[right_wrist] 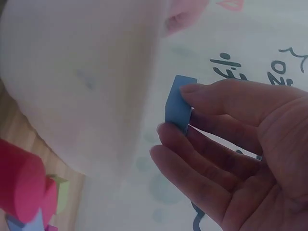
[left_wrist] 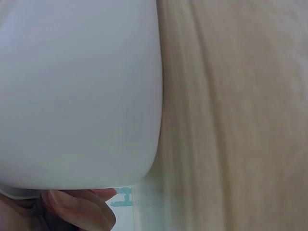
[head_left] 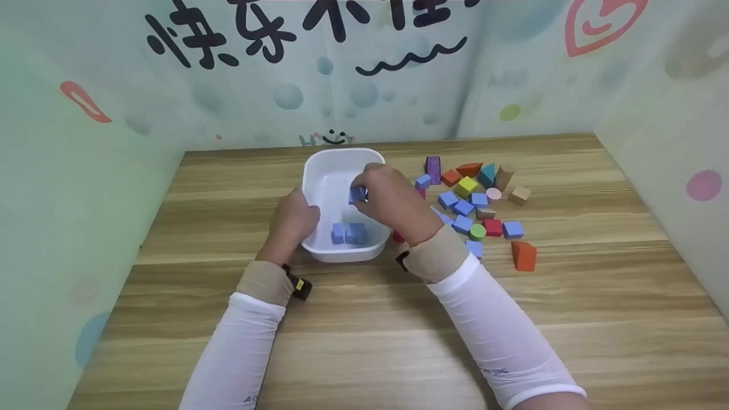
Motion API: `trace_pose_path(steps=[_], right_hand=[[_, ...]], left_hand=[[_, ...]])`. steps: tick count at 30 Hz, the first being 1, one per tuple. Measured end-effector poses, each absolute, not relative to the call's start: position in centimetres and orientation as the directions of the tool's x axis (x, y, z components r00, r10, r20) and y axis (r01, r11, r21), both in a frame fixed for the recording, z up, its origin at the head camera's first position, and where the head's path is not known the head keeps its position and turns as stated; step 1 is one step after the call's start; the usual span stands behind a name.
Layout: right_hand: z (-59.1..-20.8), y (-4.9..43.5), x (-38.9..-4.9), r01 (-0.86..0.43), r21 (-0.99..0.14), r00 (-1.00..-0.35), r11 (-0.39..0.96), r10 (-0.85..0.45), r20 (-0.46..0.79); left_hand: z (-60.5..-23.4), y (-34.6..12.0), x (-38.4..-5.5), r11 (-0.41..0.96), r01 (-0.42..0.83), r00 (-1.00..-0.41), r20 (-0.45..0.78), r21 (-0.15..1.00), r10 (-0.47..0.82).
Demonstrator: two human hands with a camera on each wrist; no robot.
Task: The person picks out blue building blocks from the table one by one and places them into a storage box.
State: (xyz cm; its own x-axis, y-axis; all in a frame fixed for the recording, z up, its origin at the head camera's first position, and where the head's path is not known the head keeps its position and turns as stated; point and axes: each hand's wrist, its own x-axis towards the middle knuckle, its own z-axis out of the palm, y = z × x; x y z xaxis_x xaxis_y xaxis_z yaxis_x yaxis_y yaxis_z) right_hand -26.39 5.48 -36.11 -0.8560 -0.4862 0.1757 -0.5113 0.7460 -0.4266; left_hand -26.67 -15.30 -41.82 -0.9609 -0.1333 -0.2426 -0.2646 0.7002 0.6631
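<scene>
A white rectangular tub (head_left: 319,171) stands on the wooden table, with two blue blocks (head_left: 348,233) lying in its near end. My left hand (head_left: 293,219) grips the tub's left rim; the tub's outer wall (left_wrist: 77,96) fills the left wrist view, with fingers (left_wrist: 79,209) below it. My right hand (head_left: 387,199) hovers over the tub and pinches a blue block (head_left: 357,195) between thumb and fingertips. The right wrist view shows that blue block (right_wrist: 178,103) held beside the tub's white wall (right_wrist: 82,82).
A scatter of coloured blocks (head_left: 472,205) lies right of the tub: blue cubes, a purple block (head_left: 433,168), a yellow cube (head_left: 467,185), a green disc (head_left: 477,232), an orange wedge (head_left: 523,255). Pale printed walls enclose the table on three sides.
</scene>
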Motion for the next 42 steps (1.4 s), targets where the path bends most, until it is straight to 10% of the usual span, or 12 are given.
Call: trace_pose_path(steps=[26,42], right_hand=[[-40.8,3.0,-27.5,-0.514,-0.211,-0.857,0.832,-0.510,0.074],[-40.8,3.2,-27.5,-0.470,-0.306,-0.870,0.828,-0.494,-0.002]], left_hand=[[-42.0,-15.5,-26.7,0.736,-0.230,-0.971,-0.200,0.637,-0.130],[-41.9,-15.4,-26.7,0.726,-0.244,-0.966,-0.225,0.643,-0.126]])
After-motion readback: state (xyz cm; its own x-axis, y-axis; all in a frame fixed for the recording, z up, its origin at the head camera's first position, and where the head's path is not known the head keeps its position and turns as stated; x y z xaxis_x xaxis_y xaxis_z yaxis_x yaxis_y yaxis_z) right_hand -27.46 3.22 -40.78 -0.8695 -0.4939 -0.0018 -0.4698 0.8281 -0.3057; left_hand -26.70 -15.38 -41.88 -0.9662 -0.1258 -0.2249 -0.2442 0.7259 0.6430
